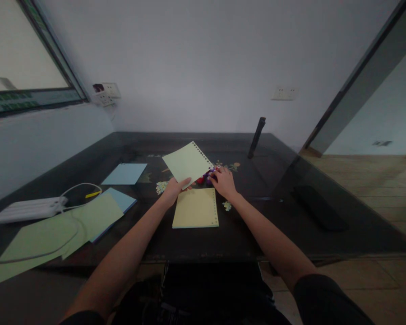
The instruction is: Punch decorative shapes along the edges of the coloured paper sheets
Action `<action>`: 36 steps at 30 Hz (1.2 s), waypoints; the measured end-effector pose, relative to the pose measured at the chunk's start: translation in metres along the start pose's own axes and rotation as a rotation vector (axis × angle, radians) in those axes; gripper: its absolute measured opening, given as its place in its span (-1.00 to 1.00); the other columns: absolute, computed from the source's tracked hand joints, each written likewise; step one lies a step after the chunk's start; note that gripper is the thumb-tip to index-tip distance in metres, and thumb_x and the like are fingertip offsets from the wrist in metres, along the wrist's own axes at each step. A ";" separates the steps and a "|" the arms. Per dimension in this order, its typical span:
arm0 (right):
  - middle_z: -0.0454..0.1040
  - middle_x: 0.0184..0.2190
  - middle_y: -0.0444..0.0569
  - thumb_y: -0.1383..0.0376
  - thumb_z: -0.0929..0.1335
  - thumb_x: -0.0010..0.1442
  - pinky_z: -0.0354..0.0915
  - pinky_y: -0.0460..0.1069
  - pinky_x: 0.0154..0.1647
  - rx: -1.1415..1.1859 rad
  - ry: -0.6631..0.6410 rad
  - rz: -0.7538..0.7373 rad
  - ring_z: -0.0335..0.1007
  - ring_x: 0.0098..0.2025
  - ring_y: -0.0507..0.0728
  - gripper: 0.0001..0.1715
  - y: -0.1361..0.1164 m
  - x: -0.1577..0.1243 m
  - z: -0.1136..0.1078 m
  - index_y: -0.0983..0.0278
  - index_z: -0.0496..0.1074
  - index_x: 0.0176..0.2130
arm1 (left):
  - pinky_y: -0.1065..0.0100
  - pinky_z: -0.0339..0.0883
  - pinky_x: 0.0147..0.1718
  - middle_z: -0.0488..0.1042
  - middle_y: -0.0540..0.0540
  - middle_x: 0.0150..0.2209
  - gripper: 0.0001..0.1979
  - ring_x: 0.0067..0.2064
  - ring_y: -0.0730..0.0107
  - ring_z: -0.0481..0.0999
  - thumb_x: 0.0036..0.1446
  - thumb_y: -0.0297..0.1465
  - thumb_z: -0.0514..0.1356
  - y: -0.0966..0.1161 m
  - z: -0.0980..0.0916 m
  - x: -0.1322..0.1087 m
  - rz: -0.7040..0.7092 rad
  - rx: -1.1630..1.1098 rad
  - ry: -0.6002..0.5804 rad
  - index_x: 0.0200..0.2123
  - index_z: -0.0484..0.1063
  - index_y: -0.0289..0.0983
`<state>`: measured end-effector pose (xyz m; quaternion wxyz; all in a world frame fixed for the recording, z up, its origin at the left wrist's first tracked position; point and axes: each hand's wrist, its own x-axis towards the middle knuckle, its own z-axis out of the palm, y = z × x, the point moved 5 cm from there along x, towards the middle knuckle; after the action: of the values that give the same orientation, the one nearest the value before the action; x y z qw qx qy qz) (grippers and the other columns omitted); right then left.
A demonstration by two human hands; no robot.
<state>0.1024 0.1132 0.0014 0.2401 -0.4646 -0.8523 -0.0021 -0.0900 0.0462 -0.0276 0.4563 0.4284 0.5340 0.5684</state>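
Note:
My left hand (173, 190) is closed on the lower corner of a pale green loose-leaf sheet (187, 163), held tilted above the table with its row of punched holes toward the upper right. Beneath it lies a stack of yellowish loose-leaf paper (195, 210), holes along its right edge. My right hand (224, 180) is beside the sheet's right corner, fingers bent among small purple and red things (200, 180) with white dots. Whether one is pinched there is partly hidden by the fingers. Small pale flower-like pieces (161, 187) lie left of my left hand, another pale piece (227, 206) below my right wrist.
On the dark table (257, 239), a blue sheet (126, 174), green sheets (50, 232) and a white power strip (30, 210) with a cable are at left. A black upright stick-like object (256, 137) stands at the back right; a dark flat object (320, 207) lies at right.

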 end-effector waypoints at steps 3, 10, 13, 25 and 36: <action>0.39 0.00 0.14 0.14 0.22 0.26 0.14 0.12 0.01 0.005 0.019 0.080 0.19 0.06 0.28 -0.65 0.009 0.004 -0.001 0.27 0.45 -0.12 | 0.37 0.35 -0.41 0.58 -0.18 -0.35 -0.58 -0.38 0.31 0.52 -0.11 -0.20 0.34 0.000 0.000 0.001 0.006 -0.004 0.002 -0.22 0.49 -0.36; 0.41 -0.04 0.22 0.23 0.28 0.19 0.21 0.12 -0.09 -0.053 -0.055 0.252 0.25 0.02 0.32 -0.60 0.023 0.011 0.008 0.33 0.32 0.00 | 0.39 0.32 -0.45 0.59 -0.19 -0.36 -0.57 -0.47 0.39 0.48 -0.13 -0.19 0.34 0.002 0.001 -0.002 -0.005 0.020 0.004 -0.24 0.50 -0.38; 0.39 -0.01 0.24 0.22 0.30 0.17 0.22 0.14 -0.08 -0.070 -0.069 0.263 0.24 0.05 0.34 -0.56 0.022 0.011 0.014 0.34 0.30 0.02 | 0.41 0.30 -0.46 0.59 -0.18 -0.36 -0.56 -0.47 0.42 0.47 -0.11 -0.19 0.34 0.000 0.001 -0.001 0.003 0.022 -0.010 -0.22 0.49 -0.38; 0.45 -0.11 0.15 0.19 0.30 0.17 0.27 0.09 -0.10 0.076 0.102 0.281 0.29 -0.01 0.27 -0.72 0.031 0.018 0.000 0.29 0.39 -0.15 | 0.38 0.32 -0.48 0.59 -0.22 -0.31 -0.58 -0.42 0.30 0.54 -0.07 -0.26 0.33 0.001 0.010 -0.007 -0.002 0.048 -0.048 -0.15 0.46 -0.38; 0.54 -0.29 -0.05 0.21 0.49 -0.08 0.43 0.02 -0.36 1.417 0.050 0.365 0.47 -0.46 0.06 -0.53 0.049 -0.040 -0.025 0.25 0.43 -0.13 | 0.39 0.32 -0.53 0.59 -0.26 -0.34 -0.61 -0.47 0.30 0.54 -0.09 -0.26 0.33 0.009 0.035 -0.022 0.051 0.065 -0.074 -0.22 0.47 -0.41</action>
<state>0.1696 0.1037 -0.0033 0.4988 -0.3323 -0.5526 0.5791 -0.0512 0.0321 -0.0162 0.4469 0.4771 0.5237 0.5462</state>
